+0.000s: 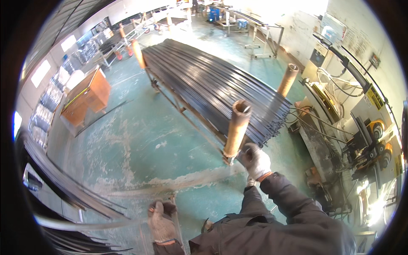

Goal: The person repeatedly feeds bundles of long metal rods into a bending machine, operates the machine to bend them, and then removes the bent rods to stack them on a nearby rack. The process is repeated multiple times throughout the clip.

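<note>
Both my hands wear pale knitted work gloves. My left hand [162, 225] is low in the view, fingers curled around the rim of a brown tube-like post [171, 207]. My right hand [257, 161] reaches forward to the near end of a rack, fingers closed beside the base of an upright rust-brown tube [238, 129]. What it grips is hidden by the glove. Long dark metal bars [204, 76] lie side by side on the rack, their near ends uneven just beyond my right hand.
Another brown tube [288, 80] stands at the rack's right side. Machinery with hoses and rollers [374, 144] lines the right. More long bars [72, 182] lie at lower left. An orange-brown cabinet [91, 93] stands farther left on the worn green floor [140, 140].
</note>
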The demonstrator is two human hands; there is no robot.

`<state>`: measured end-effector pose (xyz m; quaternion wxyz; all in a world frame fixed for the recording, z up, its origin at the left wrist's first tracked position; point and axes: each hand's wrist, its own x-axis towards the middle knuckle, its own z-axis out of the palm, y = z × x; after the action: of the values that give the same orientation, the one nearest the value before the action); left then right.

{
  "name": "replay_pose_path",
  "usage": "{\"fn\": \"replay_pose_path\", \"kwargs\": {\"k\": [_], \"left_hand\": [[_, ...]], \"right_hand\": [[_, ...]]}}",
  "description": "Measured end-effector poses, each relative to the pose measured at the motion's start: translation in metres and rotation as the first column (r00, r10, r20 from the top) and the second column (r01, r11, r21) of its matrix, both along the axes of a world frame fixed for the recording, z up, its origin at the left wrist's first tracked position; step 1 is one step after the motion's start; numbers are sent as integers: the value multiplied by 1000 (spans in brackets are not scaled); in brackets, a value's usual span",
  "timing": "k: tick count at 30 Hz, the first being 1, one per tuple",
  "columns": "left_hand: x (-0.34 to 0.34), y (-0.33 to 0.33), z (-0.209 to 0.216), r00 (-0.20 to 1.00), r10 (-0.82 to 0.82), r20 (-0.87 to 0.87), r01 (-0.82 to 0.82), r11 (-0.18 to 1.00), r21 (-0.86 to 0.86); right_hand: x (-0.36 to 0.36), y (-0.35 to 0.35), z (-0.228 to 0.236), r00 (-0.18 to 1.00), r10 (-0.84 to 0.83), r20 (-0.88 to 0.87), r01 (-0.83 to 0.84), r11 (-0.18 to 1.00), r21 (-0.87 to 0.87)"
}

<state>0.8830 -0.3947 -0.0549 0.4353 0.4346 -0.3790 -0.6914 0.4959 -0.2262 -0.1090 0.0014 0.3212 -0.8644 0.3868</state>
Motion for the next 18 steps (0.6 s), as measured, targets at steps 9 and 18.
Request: {"fn": "replay_pose_path", "kwargs": {"k": [9,18], "left_hand": [[-422,-4,78,915,-322,242,400,795,-456],[-565,28,63,819,-176,547,467,759,-454]], "right_hand": [[-308,-54,-110,991,-137,10,110,838,535],[-386,-66,-109,863,105,494,-383,774,505]]}}
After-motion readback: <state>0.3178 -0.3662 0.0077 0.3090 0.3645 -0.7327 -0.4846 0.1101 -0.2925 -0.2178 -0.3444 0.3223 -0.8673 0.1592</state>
